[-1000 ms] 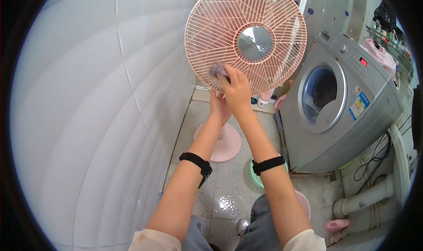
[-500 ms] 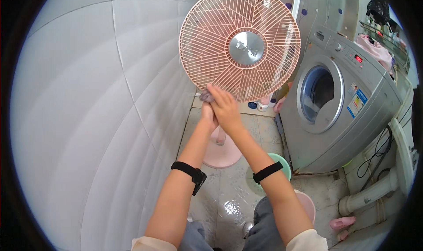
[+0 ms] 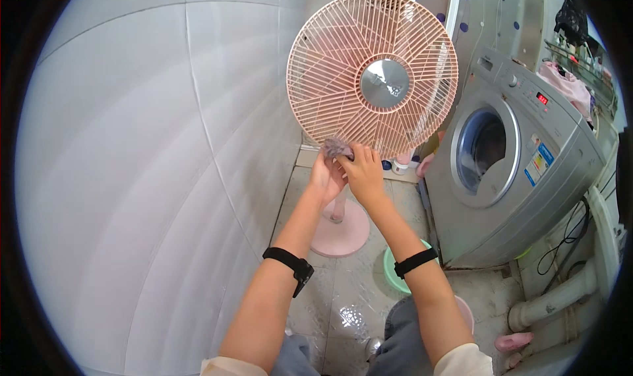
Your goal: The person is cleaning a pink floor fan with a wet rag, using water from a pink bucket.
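Now lower than the fan's front bars, the right hand (image 3: 366, 173) is pinching the cloth (image 3: 337, 148) at the rim of the fan (image 3: 385, 84) above, so work is apparently shifting edgeward. The left hand (image 3: 326, 179) is resting just left; its grip I cannot tell.

A pale pink pedestal fan with a large round grille (image 3: 430, 72) stands on the grey tiled floor (image 3: 310, 310), its face turned toward the camera. Thin straight ribs, set in slanting groups, fan out across the grille around a shiny silver round disc (image 3: 385, 84) at its centre. Below, a short stretch of pink post (image 3: 339, 208) shows, its upper part hidden, rising from a flat, round pink base (image 3: 339, 236). A crumpled greyish-purple cloth (image 3: 337, 148) is held, bunched up small, at the grille's lower rim; whether it touches the ribs cannot be told.
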`<state>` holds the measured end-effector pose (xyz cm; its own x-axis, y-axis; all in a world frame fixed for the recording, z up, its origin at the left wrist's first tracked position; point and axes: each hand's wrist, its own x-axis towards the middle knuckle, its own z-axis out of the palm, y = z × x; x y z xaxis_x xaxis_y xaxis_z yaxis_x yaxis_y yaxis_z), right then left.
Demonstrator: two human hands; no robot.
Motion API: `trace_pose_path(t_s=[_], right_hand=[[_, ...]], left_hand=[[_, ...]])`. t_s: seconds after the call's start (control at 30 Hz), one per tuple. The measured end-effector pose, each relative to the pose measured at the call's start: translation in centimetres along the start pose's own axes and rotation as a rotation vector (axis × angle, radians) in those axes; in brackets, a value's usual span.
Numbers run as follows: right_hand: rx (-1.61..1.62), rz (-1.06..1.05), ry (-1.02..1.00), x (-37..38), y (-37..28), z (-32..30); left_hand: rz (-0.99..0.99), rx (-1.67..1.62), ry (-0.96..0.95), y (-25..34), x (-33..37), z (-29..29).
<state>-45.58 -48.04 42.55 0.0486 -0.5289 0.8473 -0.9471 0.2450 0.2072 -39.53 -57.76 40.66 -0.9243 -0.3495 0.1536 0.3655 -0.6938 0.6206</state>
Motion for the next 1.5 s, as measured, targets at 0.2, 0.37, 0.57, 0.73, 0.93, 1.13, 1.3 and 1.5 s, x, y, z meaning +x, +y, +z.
trace_pose_path(t_s=[0.2,0.37,0.57,0.73,0.93,1.13,1.3,1.5], right_hand=[[-0.227,0.395,0.176,3.2,1.5,-1.6],[-0.076,0.129,0.013,0.4,-0.2,-0.4],[-0.177,0.292,0.126,3.1,1.0,-2.0],[-0.033,0.047,0.027,0.5,0.3,-1.5],[-0.006,0.183,0.073,1.2,0.9,-2.8],[-0.188,0.35,0.159,2.2,3.4,-4.5],[-0.15,0.279,0.215,3.8,2.9,-4.7],[-0.043,0.264,0.059,4.8,-1.1,-2.2]], left_hand=[[-0.024,0.025,-0.01,-0.1,0.1,-0.1],[-0.013,0.01,-0.014,-0.2,-0.1,-0.2],[-0.053,0.079,0.008,0.3,-0.2,0.4],[-0.046,0.05,0.028,-0.4,-0.2,0.7],[-0.05,0.125,0.054,0.7,-0.1,-0.8],[-0.102,0.202,0.021,0.3,-0.4,0.6],[-0.102,0.14,0.018,0.1,-0.6,1.0],[-0.11,0.122,-0.119,0.2,-0.6,-0.7]])
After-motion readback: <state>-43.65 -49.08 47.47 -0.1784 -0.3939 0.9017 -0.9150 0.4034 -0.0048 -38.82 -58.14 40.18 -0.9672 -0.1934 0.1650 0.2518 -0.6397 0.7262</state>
